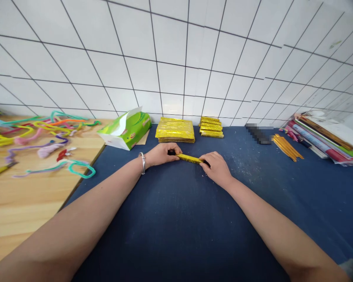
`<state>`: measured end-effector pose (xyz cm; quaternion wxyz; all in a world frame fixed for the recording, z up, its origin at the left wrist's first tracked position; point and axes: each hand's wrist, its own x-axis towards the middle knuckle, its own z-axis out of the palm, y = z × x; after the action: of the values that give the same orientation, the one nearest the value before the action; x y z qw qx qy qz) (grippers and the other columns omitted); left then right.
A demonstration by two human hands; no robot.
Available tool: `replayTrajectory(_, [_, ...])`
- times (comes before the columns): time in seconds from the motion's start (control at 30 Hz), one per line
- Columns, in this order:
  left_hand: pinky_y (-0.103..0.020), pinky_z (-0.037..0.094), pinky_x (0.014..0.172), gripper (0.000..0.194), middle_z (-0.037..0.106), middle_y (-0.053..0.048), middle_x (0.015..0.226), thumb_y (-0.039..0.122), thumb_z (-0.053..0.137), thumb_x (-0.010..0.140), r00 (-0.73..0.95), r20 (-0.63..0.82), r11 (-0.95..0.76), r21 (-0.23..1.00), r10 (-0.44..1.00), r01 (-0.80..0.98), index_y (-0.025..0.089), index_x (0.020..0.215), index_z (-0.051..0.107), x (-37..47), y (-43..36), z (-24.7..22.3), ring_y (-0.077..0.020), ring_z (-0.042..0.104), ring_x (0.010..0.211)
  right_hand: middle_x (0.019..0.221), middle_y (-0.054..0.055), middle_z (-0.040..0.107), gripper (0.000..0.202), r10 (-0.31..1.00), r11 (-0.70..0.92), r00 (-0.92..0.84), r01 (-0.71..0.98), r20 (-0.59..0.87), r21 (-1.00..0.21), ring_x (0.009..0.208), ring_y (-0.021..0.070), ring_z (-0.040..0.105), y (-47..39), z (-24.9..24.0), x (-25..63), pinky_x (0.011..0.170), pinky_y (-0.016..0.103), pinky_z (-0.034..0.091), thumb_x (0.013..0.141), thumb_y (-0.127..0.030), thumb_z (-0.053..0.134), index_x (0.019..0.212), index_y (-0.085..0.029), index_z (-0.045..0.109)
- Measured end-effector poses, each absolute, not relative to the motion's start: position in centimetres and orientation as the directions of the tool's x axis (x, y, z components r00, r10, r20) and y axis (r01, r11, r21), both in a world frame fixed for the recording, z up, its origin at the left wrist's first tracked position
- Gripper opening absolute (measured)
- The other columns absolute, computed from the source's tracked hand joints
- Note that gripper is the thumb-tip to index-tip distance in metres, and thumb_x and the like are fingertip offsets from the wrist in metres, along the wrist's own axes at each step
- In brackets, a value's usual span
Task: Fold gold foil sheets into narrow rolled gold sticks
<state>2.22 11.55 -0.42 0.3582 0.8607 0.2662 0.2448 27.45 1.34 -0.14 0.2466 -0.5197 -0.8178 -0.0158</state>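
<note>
A narrow folded strip of gold foil paper (190, 158) stretches between my two hands, just above or on the dark blue tabletop. My left hand (164, 154), with a silver bangle at the wrist, pinches its left end. The right end is gripped between the thumb and fingers of my right hand (217, 167). Beyond my left hand lies a stack of flat gold foil paper sheets (175, 130). To the right of that stack, a smaller pile of folded gold strips (211, 127) sits by the wall.
A green tissue packet (129, 127) stands left of the stack. Colourful pipe cleaners (82, 169) litter the wooden table (26, 207) at left. To the right are a pixelated dark object (259, 133), flat orange-gold strips (286, 147) and piled books (326, 139). A tiled wall (170, 43) rises behind.
</note>
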Motion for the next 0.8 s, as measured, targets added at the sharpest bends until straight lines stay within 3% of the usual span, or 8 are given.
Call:
replayTrajectory(0.43, [-0.028,0.047,0.082,0.017,0.066,-0.003,0.094,0.031,0.064,0.074,0.727,0.221,-0.561,0.784,0.65,0.264,0.015,0.075,0.056,2.28,11.73,-0.81,-0.0126,0.06,0.085,0.09,0.005,0.064,0.011,0.833,0.467,-0.33,0.849,0.444,-0.245,0.09,0.0204,0.053,1.42,-0.45,27.52,0.081,0.035,0.039,0.087,-0.023,0.052,0.095,-0.022,0.06])
replayTrajectory(0.8, [-0.026,0.047,0.074,0.02,0.064,-0.002,0.09,0.031,0.063,0.074,0.716,0.224,-0.597,0.735,0.661,0.321,0.016,0.087,0.06,2.41,11.43,-0.6,-0.0122,0.058,0.078,0.093,0.006,0.065,0.015,0.841,0.454,-0.331,0.862,0.428,-0.225,0.092,0.0205,0.053,1.53,-0.55,27.51,0.082,0.036,0.039,0.086,-0.024,0.053,0.099,-0.022,0.06])
